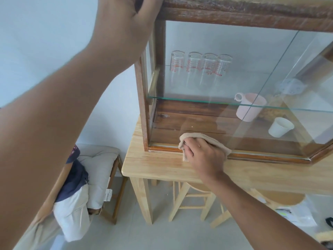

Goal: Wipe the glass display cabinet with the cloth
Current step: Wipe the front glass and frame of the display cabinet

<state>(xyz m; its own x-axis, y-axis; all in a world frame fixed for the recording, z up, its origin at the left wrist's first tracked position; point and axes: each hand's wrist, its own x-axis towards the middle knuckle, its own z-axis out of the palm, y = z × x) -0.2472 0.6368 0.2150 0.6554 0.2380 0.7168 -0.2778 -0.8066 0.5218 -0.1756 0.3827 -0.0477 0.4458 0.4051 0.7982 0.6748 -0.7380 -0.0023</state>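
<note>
Cloth (201, 139) sits bunched under my right hand (205, 156), pressed to the bottom of the front glass of the cabinet (234, 17), just above the lower wooden rail, at about 6 o'clock on the pane. My right grip is clenched on the cloth, fingers folded over it and a loose corner hanging at 9 o'clock of the knuckles. My left hand (126, 20) reaches up to the cabinet's top left corner, at 11 o'clock in my view; its grip wraps the wooden top frame, though the fingertips are hidden behind the wood. The cabinet stands on the pale wooden worktop (162, 165), near its left end. Inside, on the glass shelf (198, 101), four clear glasses with red marks (201, 67) stand in a row at 10 o'clock. On the cabinet floor, toward 3 o'clock, a pink mug (250, 107) stands beside a white paper cup (280, 127). Under the worktop stand wooden stools (191, 197), and at 8 o'clock a chair with a grey cushion (97, 170) carries draped clothes
</note>
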